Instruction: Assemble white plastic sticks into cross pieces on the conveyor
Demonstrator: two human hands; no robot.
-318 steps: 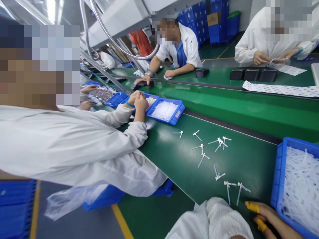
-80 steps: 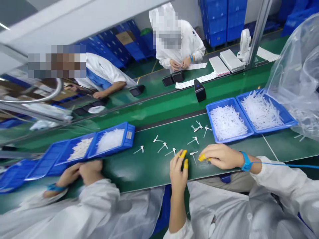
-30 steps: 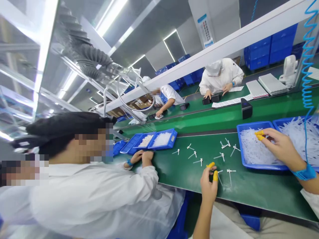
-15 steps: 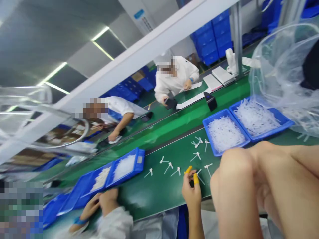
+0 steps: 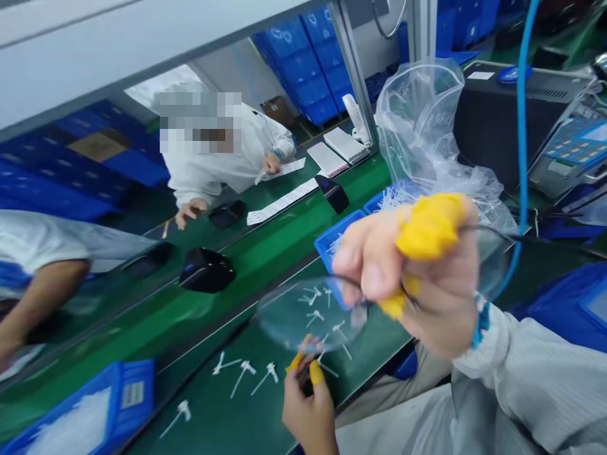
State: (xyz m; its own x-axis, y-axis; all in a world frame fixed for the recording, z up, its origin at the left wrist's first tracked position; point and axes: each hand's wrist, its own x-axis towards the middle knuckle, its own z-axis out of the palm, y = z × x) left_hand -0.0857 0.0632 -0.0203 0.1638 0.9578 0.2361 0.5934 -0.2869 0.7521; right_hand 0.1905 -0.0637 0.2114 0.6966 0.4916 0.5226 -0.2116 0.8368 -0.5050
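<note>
Close to the camera, my right hand wears yellow finger covers and is closed on a pair of eyeglasses. Its fingers sit around the middle of the thin dark frame; one clear lens shows to their left, part of another to their right. Lower down, my left hand, also with yellow finger covers, rests at the green table with curled fingers apart and nothing visible between them. Right beside those fingertips lies a small white plastic part with a thin stem. Several similar parts lie further left and behind.
Blue trays of white strips stand beyond my right hand, near a clear plastic bag. Another blue tray is at lower left. Across the green divider, a co-worker handles white strips. A blue cable hangs at right.
My right hand, earlier large and blurred at lower right, now shows away from the camera with the eyeglasses in it. The view has swung right; my left hand stays by the white part.
</note>
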